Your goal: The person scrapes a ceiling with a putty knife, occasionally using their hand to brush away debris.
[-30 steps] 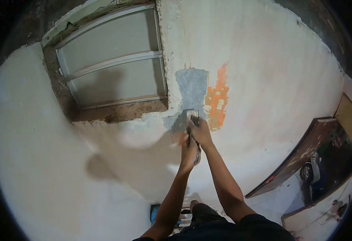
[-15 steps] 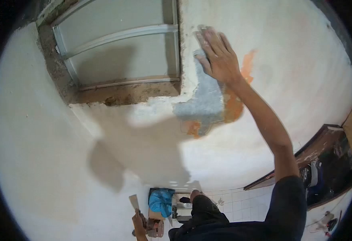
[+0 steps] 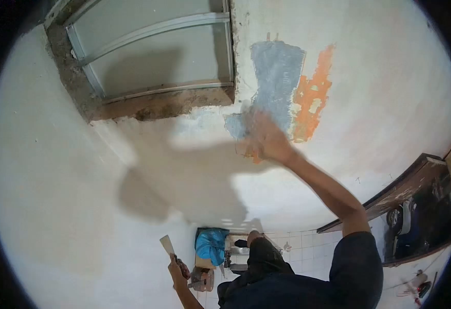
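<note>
My right hand (image 3: 269, 136) is over the lower part of a grey patch (image 3: 278, 67) on the wall, right of the window opening. Motion blurs its fingers, but they look stretched out toward the wall, and I see nothing held. Orange bare spots (image 3: 315, 98) border the patch on its right, and a smaller one shows below. Low on the left, my left hand (image 3: 178, 273) is closed round the handle of a putty knife (image 3: 167, 245), its wide blade pointing up, away from the patch.
A window frame (image 3: 153, 35) sits in a rough-edged opening (image 3: 158, 105) at upper left. Below are a blue plastic bag (image 3: 211, 245), a bucket (image 3: 203, 279) and a metal-framed step (image 3: 237, 252) by my leg. A dark-framed panel (image 3: 421, 211) leans at right; tools (image 3: 422, 291) lie on the tiled floor.
My right hand has swept down from the top of the grey patch to its lower part, uncovering the upper area. The putty knife stays in my left hand; the view has tilted slightly.
</note>
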`<state>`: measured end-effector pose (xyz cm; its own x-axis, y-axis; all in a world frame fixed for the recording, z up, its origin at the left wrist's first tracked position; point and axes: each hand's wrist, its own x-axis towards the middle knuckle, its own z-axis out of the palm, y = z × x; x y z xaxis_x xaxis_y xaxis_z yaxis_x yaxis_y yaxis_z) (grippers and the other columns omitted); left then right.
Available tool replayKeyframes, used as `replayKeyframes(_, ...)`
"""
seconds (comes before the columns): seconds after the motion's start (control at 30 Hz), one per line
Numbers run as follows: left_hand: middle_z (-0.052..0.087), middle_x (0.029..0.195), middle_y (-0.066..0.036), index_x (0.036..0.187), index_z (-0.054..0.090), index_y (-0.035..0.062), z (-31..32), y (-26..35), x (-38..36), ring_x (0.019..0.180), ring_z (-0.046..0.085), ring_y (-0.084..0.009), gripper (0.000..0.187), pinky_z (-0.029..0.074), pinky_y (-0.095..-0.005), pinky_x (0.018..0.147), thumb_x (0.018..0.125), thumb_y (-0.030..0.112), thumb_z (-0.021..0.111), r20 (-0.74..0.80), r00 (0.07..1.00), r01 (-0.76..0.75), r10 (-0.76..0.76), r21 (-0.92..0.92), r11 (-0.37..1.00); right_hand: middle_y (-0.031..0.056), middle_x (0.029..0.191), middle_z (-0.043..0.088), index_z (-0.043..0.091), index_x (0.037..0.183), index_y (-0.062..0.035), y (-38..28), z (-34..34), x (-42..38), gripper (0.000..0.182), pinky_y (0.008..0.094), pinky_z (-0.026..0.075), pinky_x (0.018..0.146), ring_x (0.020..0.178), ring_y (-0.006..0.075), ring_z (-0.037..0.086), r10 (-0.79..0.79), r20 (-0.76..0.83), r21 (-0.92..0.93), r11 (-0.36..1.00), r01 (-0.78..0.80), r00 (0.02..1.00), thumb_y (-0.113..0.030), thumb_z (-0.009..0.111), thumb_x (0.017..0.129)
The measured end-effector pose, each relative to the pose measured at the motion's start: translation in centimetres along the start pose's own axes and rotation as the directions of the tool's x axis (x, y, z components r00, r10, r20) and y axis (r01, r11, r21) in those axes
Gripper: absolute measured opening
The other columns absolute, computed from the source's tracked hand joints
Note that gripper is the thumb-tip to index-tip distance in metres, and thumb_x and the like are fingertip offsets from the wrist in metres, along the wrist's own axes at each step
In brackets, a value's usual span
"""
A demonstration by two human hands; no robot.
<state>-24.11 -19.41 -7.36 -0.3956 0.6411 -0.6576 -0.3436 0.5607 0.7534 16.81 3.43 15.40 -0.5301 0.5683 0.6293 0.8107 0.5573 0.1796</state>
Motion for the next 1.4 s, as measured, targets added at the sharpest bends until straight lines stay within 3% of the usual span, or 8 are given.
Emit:
replayKeyframes(0.1,0.033,0.039,0.002,0.053,0.036,0.0147,2.3,1.4,0.5,0.026,0.030,-0.0119,0.054,0.023,-0.0256,0.025,0.087,0.056,0.046,0.077,0.991,-0.107,0.108,-0.016,0.994,0.0209,0.139,0.033,0.031,0.134,0.0028,0.9,-5.2,4.2,0.064,0.0477,0.023,0.107,0.127,0.0389,0.032,0.136,-0.372,-0.083,0.980,-0.179,0.918,-0.022,0.058,0.082)
replayKeyframes(0.33,0.031,0.041,0.003,0.057,0.037,0.0163,5.2,2.0,-0.7,0.027,0.027,-0.0096,0.045,0.020,-0.0263,0.025,0.092,0.043,0.046,0.214,0.958,-0.168,0.192,-0.124,0.978,0.0173,0.140,0.032,0.031,0.136,0.0009,-2.0,4.5,-6.3,0.074,0.0419,0.023,0.109,0.131,0.0298,0.030,-0.154,0.308,0.139,0.983,0.116,0.939,-0.029,0.066,0.077)
replayKeyframes(0.6,0.031,0.042,0.004,0.057,0.039,0.0160,2.9,-0.9,1.9,0.030,0.029,-0.0094,0.045,0.023,-0.0260,0.029,0.089,0.046,0.052,0.153,0.983,-0.084,0.097,-0.086,0.993,0.0225,0.138,0.033,0.036,0.130,0.0070,0.2,-5.5,3.6,0.069,0.0446,0.022,0.108,0.128,0.0376,0.031,0.250,-0.435,-0.041,0.954,-0.296,0.865,-0.028,0.064,0.078)
replayKeyframes(0.7,0.032,0.043,0.003,0.056,0.038,0.0159,2.9,-0.9,1.7,0.030,0.029,-0.0102,0.048,0.024,-0.0269,0.029,0.088,0.048,0.052,0.171,0.974,-0.143,0.151,-0.056,0.988,0.0207,0.131,0.043,0.050,0.123,-0.0022,-2.5,3.3,-2.9,0.061,0.0458,0.023,0.107,0.123,0.0389,0.038,0.000,0.261,0.233,0.971,-0.063,0.965,-0.047,0.058,0.082)
replayKeyframes(0.73,0.032,0.043,0.003,0.056,0.039,0.0159,3.3,-0.2,1.1,0.030,0.029,-0.0101,0.048,0.023,-0.0268,0.029,0.089,0.049,0.051,0.189,0.972,-0.132,0.141,-0.055,0.990,0.0189,0.119,0.055,0.061,0.110,-0.0069,-6.6,-1.3,-2.2,0.051,0.0432,0.029,0.104,0.116,0.0363,0.047,-0.027,0.768,0.319,0.883,-0.345,0.640,-0.050,0.053,0.085)
replayKeyframes(0.93,0.035,0.045,0.004,0.062,0.042,0.0143,10.5,2.7,-3.9,0.031,0.030,-0.0079,0.041,0.022,-0.0254,0.029,0.093,0.041,0.046,0.364,0.928,-0.129,0.081,0.110,0.986,0.0175,0.114,0.060,0.041,0.128,0.0000,-18.2,5.4,-10.5,0.059,0.0385,0.047,0.085,0.099,0.0275,0.060,0.237,0.736,0.587,0.243,-0.772,0.634,-0.042,0.054,0.088)
replayKeyframes(1.1,0.036,0.047,0.004,0.067,0.046,0.0075,19.5,4.3,-8.4,0.034,0.032,-0.0066,0.038,0.024,-0.0256,0.032,0.096,0.031,0.042,0.641,0.634,-0.496,0.432,-0.091,0.863,0.0182,0.078,0.063,0.047,0.103,0.0021,-18.3,4.1,-7.2,0.030,0.0329,0.053,0.057,0.063,0.0252,0.064,0.522,0.636,0.762,-0.540,-0.358,0.568,-0.026,0.044,0.095)
replayKeyframes(1.4,0.045,0.057,-0.001,0.078,0.049,0.0002,33.4,11.8,-12.0,0.045,0.042,-0.0075,0.034,0.033,-0.0246,0.042,0.098,0.024,0.036,0.651,0.262,-0.734,0.713,-0.345,0.585,0.0067,0.061,0.056,0.052,0.086,0.0000,-6.2,-3.4,1.7,0.029,0.0267,0.041,0.043,0.045,0.0134,0.051,0.850,0.143,0.943,0.038,-0.330,0.506,-0.026,0.043,0.096)
